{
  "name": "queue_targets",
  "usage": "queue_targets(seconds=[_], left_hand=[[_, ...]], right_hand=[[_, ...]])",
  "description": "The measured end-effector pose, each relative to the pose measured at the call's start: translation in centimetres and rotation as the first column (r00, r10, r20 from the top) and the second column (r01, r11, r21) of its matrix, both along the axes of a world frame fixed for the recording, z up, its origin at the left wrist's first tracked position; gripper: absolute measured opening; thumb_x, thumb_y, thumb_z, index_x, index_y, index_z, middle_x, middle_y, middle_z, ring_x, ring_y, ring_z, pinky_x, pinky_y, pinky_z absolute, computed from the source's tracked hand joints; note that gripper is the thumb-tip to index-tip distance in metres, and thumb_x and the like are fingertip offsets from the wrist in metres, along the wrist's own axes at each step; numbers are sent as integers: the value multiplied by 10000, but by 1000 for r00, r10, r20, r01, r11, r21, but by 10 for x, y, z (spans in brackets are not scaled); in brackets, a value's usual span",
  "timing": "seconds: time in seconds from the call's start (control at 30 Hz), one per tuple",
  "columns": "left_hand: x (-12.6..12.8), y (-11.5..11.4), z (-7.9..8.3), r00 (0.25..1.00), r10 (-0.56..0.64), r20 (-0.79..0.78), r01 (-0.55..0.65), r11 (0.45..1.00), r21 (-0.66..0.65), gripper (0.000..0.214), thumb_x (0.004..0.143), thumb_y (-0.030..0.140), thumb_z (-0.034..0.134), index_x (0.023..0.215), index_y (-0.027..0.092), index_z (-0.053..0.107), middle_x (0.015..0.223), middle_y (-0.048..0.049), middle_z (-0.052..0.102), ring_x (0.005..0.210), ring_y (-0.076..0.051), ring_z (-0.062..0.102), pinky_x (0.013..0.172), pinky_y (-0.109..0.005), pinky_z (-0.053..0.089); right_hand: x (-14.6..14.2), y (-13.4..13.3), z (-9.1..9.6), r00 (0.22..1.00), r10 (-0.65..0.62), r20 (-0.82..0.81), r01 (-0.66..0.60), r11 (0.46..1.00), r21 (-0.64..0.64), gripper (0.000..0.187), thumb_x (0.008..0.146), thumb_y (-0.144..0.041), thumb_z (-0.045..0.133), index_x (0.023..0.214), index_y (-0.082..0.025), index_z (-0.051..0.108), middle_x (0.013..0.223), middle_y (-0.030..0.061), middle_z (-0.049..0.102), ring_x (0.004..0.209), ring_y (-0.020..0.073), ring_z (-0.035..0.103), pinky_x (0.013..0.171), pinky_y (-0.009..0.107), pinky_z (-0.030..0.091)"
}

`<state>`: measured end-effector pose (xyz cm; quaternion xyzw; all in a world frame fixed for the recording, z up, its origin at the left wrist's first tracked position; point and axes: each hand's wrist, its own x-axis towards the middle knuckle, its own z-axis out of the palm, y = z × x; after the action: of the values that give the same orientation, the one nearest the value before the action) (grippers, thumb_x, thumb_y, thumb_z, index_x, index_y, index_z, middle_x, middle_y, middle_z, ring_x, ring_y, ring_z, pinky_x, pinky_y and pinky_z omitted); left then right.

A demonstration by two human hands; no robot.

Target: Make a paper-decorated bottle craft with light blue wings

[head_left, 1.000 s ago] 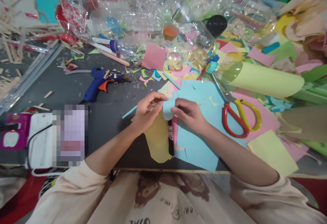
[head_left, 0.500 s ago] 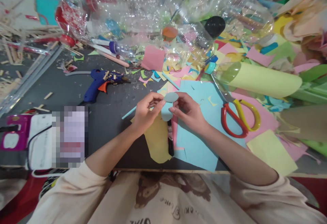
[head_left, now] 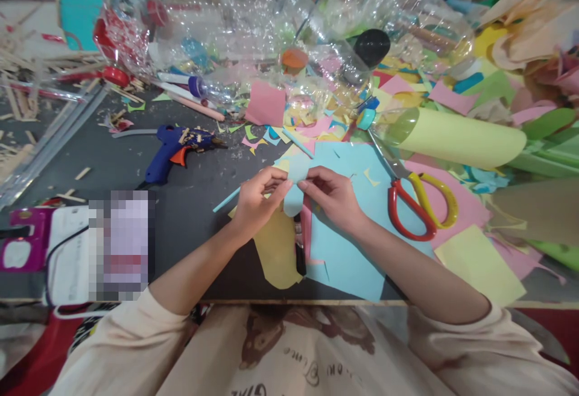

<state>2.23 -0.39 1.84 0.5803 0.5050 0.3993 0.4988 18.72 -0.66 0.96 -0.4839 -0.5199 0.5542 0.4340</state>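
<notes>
Jointly, left hand [head_left: 261,198] and right hand [head_left: 332,198] pinch blue paper [head_left: 294,201], apparently steadying it from both sides; yellow paper [head_left: 277,248] below grip.

- Far side: plastic bottles [head_left: 257,28] heaped, paper scraps [head_left: 272,135] before them
- Far left: sticks [head_left: 20,100]
- Left: glue gun [head_left: 163,150] on the table [head_left: 190,215]
- Near, middle: paper piece [head_left: 294,201] — between left hand [head_left: 257,201] and right hand [head_left: 333,198]
- Right: scissors [head_left: 400,180] on paper sheets [head_left: 470,203] — another bottle [head_left: 452,134] behind them
</notes>
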Motion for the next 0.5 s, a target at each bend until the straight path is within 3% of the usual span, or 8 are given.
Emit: queue_targets(seconds=[0.3,0.5], left_hand=[[1,1,1,1000,31,0,-31,998,-49,220,808,349,618,681,199,520,515,74,455,456,-66,403,453,-195,320],[0,1,0,1000,11,-25,-12,1000,-23,233,830,353,603,680,206,501,498,81,409,434,-71,360,446,-209,287]], right_hand=[[0,1,4,999,27,46,-28,999,42,228,830,-374,650,710,-200,566,605,-43,479,547,98,410,546,268,366],[0,1,6,995,34,95,-40,997,61,304,851,-444,626,679,-206,545,597,-40,472,538,98,401,539,267,362]])
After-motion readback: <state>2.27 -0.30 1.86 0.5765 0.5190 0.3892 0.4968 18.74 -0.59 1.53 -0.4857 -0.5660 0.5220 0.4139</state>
